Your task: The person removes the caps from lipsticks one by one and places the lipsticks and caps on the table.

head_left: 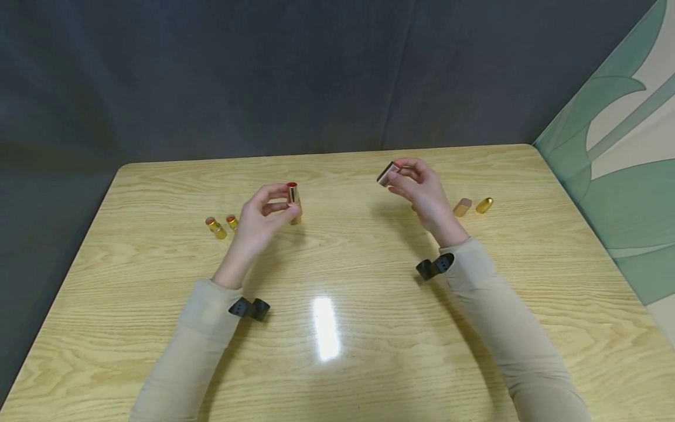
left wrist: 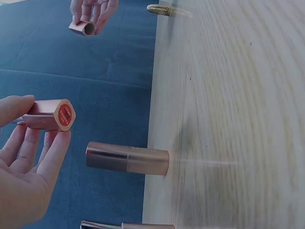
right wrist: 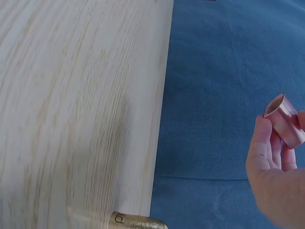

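Note:
My left hand [head_left: 262, 215] pinches a rose-gold lipstick tube [head_left: 293, 195] between thumb and fingers. In the left wrist view, the tube [left wrist: 47, 115] shows a round red label on its end. Over the back right of the table, my right hand [head_left: 424, 190] pinches a hollow rose-gold lipstick cap [head_left: 388, 174]. The right wrist view shows this cap [right wrist: 284, 121] with its open end turned toward the camera. The hands are well apart, as are the tube and cap. Beside my left hand stand two gold lipsticks [head_left: 216, 228], one partly hidden by the hand.
Right of my right hand are a rose-gold piece [head_left: 462, 207] and a gold round-tipped piece [head_left: 484, 205]. A gold lettered piece [right wrist: 137, 221] shows at the right wrist view's bottom. The wooden table [head_left: 337, 264] ends at a dark curtain [head_left: 316, 76], with a patterned cloth [head_left: 633, 176] at right.

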`<state>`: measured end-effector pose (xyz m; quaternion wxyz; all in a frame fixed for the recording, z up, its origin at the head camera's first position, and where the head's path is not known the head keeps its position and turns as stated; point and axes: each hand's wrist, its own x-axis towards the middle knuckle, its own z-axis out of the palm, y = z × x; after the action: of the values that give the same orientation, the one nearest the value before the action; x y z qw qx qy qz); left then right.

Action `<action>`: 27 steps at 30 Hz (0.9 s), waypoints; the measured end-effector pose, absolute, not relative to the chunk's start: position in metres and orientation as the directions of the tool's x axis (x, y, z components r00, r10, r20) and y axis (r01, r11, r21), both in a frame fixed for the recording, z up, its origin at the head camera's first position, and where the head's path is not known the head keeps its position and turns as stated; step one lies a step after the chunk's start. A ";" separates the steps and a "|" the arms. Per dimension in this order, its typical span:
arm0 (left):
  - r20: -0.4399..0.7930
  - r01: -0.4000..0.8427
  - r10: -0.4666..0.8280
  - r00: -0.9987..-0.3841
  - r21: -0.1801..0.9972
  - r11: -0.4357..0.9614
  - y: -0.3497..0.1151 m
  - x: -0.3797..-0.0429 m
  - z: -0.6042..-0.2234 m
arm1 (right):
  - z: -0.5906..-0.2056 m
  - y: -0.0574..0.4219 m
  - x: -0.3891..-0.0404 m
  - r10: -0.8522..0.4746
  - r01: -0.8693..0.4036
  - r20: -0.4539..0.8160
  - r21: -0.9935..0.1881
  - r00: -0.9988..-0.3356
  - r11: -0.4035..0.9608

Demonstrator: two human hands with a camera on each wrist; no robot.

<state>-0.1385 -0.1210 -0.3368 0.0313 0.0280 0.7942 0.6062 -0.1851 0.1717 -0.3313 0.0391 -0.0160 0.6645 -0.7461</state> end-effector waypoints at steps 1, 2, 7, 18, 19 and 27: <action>-0.015 0.008 0.085 -0.996 0.966 0.260 -0.122 -0.139 -0.336 | -0.332 0.172 -0.186 -0.076 0.034 -0.026 -0.994 -0.997 -0.108; -0.013 0.010 0.086 -0.996 0.966 0.260 -0.123 -0.139 -0.336 | -0.332 0.173 -0.186 -0.074 0.032 -0.024 -0.994 -0.997 -0.103; 0.000 0.021 0.081 -0.997 0.967 0.255 -0.127 -0.139 -0.333 | -0.332 0.178 -0.187 -0.070 0.009 -0.002 -0.996 -0.998 -0.086; 0.016 0.019 0.012 -1.000 0.967 0.254 -0.142 -0.137 -0.328 | -0.329 0.190 -0.187 -0.063 -0.002 0.005 -0.999 -0.998 -0.041; 0.017 0.018 0.006 -1.000 0.967 0.252 -0.143 -0.137 -0.328 | -0.329 0.192 -0.187 -0.061 -0.002 0.004 -0.999 -0.998 -0.043; 0.016 0.003 -0.050 -0.999 0.967 0.256 -0.155 -0.134 -0.325 | -0.328 0.203 -0.188 -0.056 -0.004 0.005 -1.000 -0.998 -0.011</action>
<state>-0.1342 -0.1552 -0.3248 -0.0217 -0.0148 0.7923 0.6096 -0.1879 0.2031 -0.3278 0.0184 -0.0214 0.7030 -0.7107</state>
